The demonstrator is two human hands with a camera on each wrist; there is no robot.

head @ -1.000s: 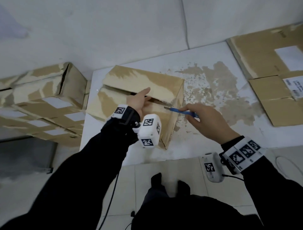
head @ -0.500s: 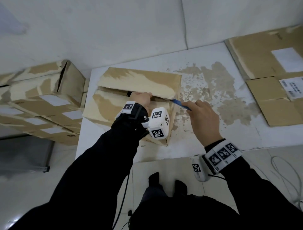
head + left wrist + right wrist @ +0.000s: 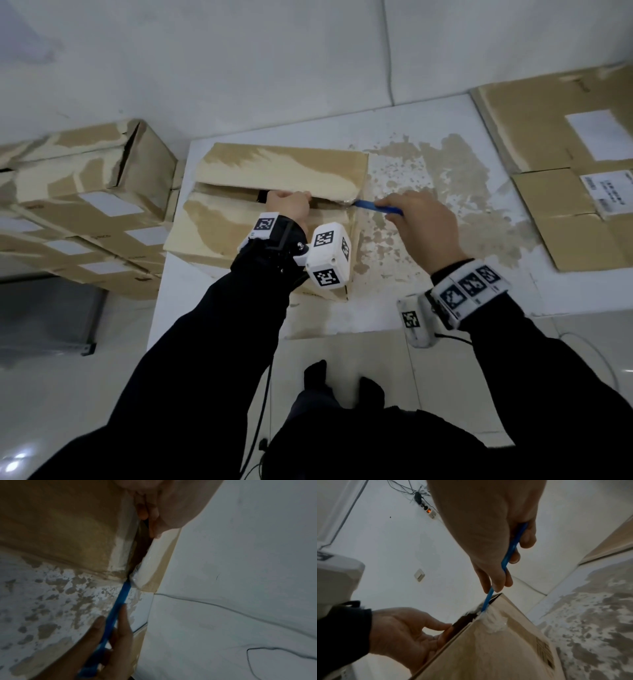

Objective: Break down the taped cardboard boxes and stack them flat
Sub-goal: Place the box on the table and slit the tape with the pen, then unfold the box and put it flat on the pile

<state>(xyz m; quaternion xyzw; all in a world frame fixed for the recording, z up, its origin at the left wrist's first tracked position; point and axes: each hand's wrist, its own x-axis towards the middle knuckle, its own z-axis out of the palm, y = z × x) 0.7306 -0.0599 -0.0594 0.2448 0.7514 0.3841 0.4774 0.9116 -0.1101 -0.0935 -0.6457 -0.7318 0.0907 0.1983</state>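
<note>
At the centre of the head view a cardboard box [image 3: 274, 202] sits on a white table [image 3: 428, 301] whose top is blotched with brown patches. Compared with a second ago, the blue cutter [image 3: 375, 206] has travelled along the top seam toward the right of the frame and now sits at the box's right-hand end, its tip buried in a crumpled wad of clear tape [image 3: 491, 623] at the corner. The right hand [image 3: 424, 229] is clamped on the cutter's handle, thumb and fingers pinching it. The left hand [image 3: 289, 209] has meanwhile moved from resting on the near flap to hooking its fingers into the dark gap between the two top flaps, curled over the near flap's edge; the right wrist view shows the thumb outside and the fingertips inside. This suggests the top seam is cut nearly end to end and only the tape at the corner holds the flaps. Still-built boxes [image 3: 85, 205] are piled at the left edge of the frame, and flattened cardboard [image 3: 561, 171] lies at the upper right, so most of the job looks to remain.
</note>
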